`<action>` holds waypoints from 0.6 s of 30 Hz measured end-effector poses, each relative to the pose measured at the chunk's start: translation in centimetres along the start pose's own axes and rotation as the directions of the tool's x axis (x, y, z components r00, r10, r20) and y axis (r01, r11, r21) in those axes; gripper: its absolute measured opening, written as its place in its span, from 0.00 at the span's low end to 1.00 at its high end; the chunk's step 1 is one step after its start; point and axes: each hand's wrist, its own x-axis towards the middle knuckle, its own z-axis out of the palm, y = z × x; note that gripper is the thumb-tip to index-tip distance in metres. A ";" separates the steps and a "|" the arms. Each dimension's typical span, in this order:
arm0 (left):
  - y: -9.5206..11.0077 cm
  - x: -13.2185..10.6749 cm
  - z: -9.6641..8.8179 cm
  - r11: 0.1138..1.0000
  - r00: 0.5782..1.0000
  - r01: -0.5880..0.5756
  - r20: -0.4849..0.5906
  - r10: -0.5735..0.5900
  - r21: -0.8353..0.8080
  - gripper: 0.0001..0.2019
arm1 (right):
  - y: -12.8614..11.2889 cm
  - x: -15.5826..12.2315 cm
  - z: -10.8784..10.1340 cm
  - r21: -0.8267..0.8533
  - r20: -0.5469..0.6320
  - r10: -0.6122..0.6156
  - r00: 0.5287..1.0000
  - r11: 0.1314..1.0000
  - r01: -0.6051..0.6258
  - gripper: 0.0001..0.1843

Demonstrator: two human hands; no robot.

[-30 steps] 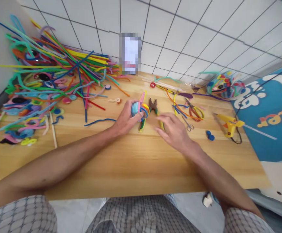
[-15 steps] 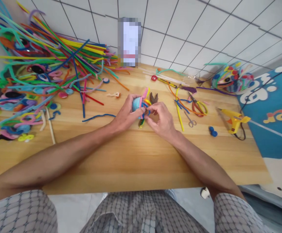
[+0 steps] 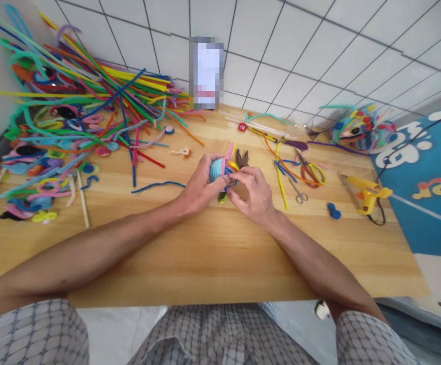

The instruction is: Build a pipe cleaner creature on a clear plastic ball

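My left hand (image 3: 199, 191) is closed around a small pipe-cleaner craft (image 3: 216, 169), with a coiled light-blue body, a pink band and strip, and yellow, orange and blue bits. On its right side, my right hand (image 3: 256, 197) pinches a blue strand, its thumb and forefinger close together; the fingertips partly cover the spot. Just behind my right hand lie dark-jawed pliers (image 3: 242, 157), their handles mostly hidden by the craft and fingers. To the left of my left hand, a loose blue pipe cleaner (image 3: 158, 186) rests on the wooden table (image 3: 190, 258).
Pipe cleaners (image 3: 129, 94) and coiled pieces heap up at left. A phone (image 3: 207, 73) leans on the tiled wall. Rightward lie red-yellow-handled scissors (image 3: 311, 175), small scissors (image 3: 300, 195), a blue coil (image 3: 333, 211) and a yellow glue gun (image 3: 367, 193); behind them stands a colourful fish-like craft (image 3: 352, 130).
The view has tilted slightly, so the table and its things sit a little lower. Both hands keep the same hold on the craft, with only slight finger movement.
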 end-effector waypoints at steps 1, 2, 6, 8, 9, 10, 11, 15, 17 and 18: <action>0.0 0.0 0.1 1.000 1.000 -0.006 -0.004 0.006 0.000 0.26 | 0.0 -0.1 0.0 -0.010 -0.009 -0.029 1.000 1.000 0.029 0.24; 0.1 -0.1 0.1 1.000 1.000 -0.013 -0.008 0.013 0.000 0.25 | 0.1 -0.2 0.0 -0.019 -0.016 -0.055 0.998 0.998 0.054 0.25; 0.1 -0.2 0.2 1.000 1.000 -0.004 -0.018 0.005 0.013 0.26 | 0.4 -0.5 -0.1 -0.062 0.034 -0.064 0.997 0.996 0.066 0.27; 0.2 -0.2 0.2 1.000 1.000 0.006 -0.017 -0.006 0.012 0.28 | 0.5 -0.6 -0.2 -0.078 0.075 -0.047 0.996 0.996 0.053 0.27; 0.2 -0.3 0.2 1.000 1.000 0.005 -0.013 -0.005 0.011 0.28 | 0.6 -0.6 -0.3 -0.080 0.083 -0.050 0.995 0.995 0.057 0.28; 0.2 -0.3 0.2 1.000 1.000 0.000 -0.008 0.000 0.012 0.29 | 0.6 -0.6 -0.3 -0.077 0.080 -0.061 0.995 0.995 0.067 0.28; 0.3 -0.3 0.2 1.000 1.000 -0.009 -0.003 0.009 0.015 0.29 | 0.6 -0.5 -0.4 -0.073 0.070 -0.076 0.995 0.994 0.082 0.29; 0.1 -0.4 0.3 0.997 0.998 -0.060 0.002 0.060 0.050 0.28 | 0.6 -0.5 -0.5 -0.090 0.063 -0.088 0.994 0.992 0.093 0.30; 0.0 -0.4 0.3 0.994 0.997 -0.080 0.004 0.080 0.074 0.28 | 0.6 -0.6 -0.6 -0.099 0.090 -0.068 0.994 0.992 0.077 0.29; 0.0 -0.4 0.3 0.992 0.996 -0.088 0.007 0.088 0.089 0.29 | 0.6 -0.7 -0.6 -0.101 0.099 -0.064 0.993 0.992 0.074 0.29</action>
